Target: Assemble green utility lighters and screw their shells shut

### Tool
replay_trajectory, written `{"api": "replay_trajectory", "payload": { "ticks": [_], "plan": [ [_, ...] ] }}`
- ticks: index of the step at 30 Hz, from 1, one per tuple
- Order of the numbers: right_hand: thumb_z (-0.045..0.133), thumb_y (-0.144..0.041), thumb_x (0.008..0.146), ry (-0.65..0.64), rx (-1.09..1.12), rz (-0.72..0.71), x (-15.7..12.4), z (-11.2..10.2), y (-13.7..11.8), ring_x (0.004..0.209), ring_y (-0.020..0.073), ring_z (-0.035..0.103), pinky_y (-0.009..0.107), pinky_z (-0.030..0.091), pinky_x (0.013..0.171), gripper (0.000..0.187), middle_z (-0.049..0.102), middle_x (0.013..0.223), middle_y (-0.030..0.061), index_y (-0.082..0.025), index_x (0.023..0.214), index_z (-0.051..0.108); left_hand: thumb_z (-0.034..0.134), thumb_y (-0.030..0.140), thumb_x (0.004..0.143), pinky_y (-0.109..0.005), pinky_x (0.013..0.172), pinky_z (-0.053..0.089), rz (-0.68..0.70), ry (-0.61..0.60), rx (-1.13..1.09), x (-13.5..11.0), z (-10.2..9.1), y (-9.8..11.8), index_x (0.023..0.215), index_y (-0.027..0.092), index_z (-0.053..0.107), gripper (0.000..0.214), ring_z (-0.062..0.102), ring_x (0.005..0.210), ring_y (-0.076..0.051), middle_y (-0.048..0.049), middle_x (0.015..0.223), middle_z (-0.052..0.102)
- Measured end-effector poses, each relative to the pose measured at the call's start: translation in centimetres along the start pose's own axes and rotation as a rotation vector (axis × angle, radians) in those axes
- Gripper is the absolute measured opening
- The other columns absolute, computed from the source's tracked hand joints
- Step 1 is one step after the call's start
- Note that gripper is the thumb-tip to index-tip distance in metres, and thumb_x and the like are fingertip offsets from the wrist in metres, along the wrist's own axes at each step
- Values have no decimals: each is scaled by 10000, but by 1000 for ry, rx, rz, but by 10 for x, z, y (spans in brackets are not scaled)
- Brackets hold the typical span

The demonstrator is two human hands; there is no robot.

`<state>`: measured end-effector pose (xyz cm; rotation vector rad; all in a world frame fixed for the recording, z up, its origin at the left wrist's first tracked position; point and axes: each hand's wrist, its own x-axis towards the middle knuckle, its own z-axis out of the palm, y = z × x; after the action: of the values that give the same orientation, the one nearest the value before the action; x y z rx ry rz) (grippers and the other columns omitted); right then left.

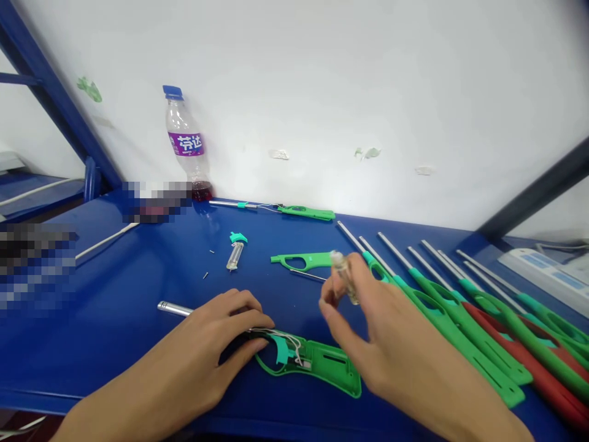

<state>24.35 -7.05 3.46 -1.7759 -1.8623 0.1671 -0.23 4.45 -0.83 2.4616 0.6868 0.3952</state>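
Note:
My left hand [216, 350] is closed around the neck of an opened green long-nosed lighter [334, 368]. The lighter's metal tube [172, 308] sticks out to the left of the hand. Inside the casing, thin white wires run beside a teal trigger [281, 351]; the right end of the shell is hollow. Above that hollow end, my right hand [391, 325] pinches a small clear fuel tank [346, 277] with a whitish tip pointing up. Behind the hands lies a loose green casing half [315, 260] with a thin metal rod [307, 275] in front of it.
Several assembled lighters [442, 307], green and red, lie side by side at the right. Farther back are another clear tank with a teal piece [235, 253], tiny metal pins [205, 275], and an opened lighter [306, 212]. A bottle [186, 144] leans against the wall.

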Motion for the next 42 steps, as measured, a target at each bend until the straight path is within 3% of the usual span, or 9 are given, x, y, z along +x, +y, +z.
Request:
{"api": "replay_trajectory", "payload": {
  "ticks": [5, 10, 17, 25, 32, 42],
  "plan": [
    [688, -140, 1007, -229, 59, 50, -2, 9, 6, 899, 203, 718, 341, 531, 728, 257, 719, 1015, -54, -305, 1036, 493, 582, 361, 1096, -345, 972, 556, 23, 26, 27, -2, -5, -3, 1233, 332, 789, 249, 708, 1085, -263, -49, 1199, 733],
    [766, -93, 965, -323, 115, 55, 0, 14, 4, 954, 186, 722, 314, 520, 755, 343, 736, 1071, -83, -305, 1032, 505, 587, 237, 1083, -311, 975, 546, 97, 23, -18, 0, -5, 0, 1297, 367, 757, 303, 696, 1094, -234, -25, 1202, 732],
    [762, -5, 914, -286, 77, -53, 0, 25, 4, 824, 176, 746, 274, 444, 591, 382, 761, 980, -66, -285, 1008, 519, 508, 202, 1117, -281, 908, 513, 88, -19, -36, 2, -1, 2, 1152, 324, 750, 274, 687, 1018, -193, -12, 1124, 695],
    [609, 35, 971, -316, 6, -98, 9, 35, -4, 726, 179, 643, 302, 356, 606, 326, 703, 890, -51, -259, 910, 480, 506, 217, 1131, -287, 944, 493, 86, -4, -28, 4, -1, -1, 1090, 280, 722, 229, 676, 1026, -188, -12, 1117, 686],
    [545, 121, 905, -274, -35, -147, 15, 34, -4, 661, 174, 582, 302, 302, 608, 387, 661, 806, -43, -245, 832, 441, 559, 179, 1105, -275, 894, 500, 114, 74, -56, 8, 2, -3, 1064, 283, 719, 195, 674, 992, -174, 15, 1062, 698],
    [562, 1, 1008, -397, 71, -5, 15, 30, 0, 702, 170, 542, 317, 266, 614, 332, 646, 859, -38, -248, 849, 412, 595, 105, 1085, -255, 874, 478, 151, 141, -72, 6, 4, -5, 1075, 290, 698, 212, 639, 958, -146, 48, 1025, 695]
  ]
}}
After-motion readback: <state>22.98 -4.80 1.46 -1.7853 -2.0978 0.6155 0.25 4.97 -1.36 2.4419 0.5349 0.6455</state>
